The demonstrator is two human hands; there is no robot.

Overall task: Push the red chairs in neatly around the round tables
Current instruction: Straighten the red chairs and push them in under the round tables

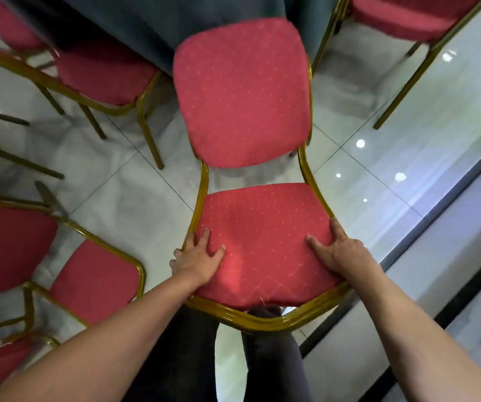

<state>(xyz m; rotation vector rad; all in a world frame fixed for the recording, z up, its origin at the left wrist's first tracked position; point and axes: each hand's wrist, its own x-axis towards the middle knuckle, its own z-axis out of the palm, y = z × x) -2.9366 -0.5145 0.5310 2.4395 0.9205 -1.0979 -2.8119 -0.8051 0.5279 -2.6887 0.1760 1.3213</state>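
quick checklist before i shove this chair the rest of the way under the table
1. Left hand grips the backrest top corner: ok.
2. Right hand grips the opposite corner: ok.
3. Seat front already meets the dark tablecloth: ok.
4. Clearance to the neighbouring chair on the left: ok, a floor gap shows.
5. Chair squared to the table edge: cannot tell, the edge is hidden.
6. Front legs free under the cloth: cannot tell.

Light was bright and even; ceiling lamps glared off the glossy floor [378, 158]; edges bowed and blurred.
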